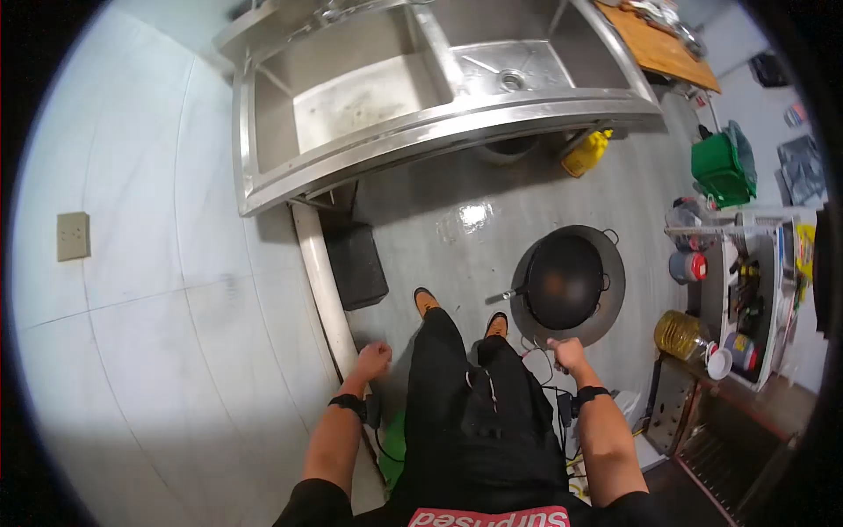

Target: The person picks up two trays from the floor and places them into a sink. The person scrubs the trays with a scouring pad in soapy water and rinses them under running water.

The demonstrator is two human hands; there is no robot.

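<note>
Head view, left hand [375,360]: your fingers are curled in, with nothing seen in them, near the pipe [316,272] on the floor's left edge.
Right hand [571,354]: your fingers are curled in too, with nothing seen in them, near the big pan [613,285].
Wok [562,281]: sits in the big pan, toward the floor's right edge.
Handle [507,297]: pokes out near your right shoe [498,326]; bumping it could tip the wok.
Floor [413,224]: looks shiny, maybe wet, so your feet could slip.
</note>
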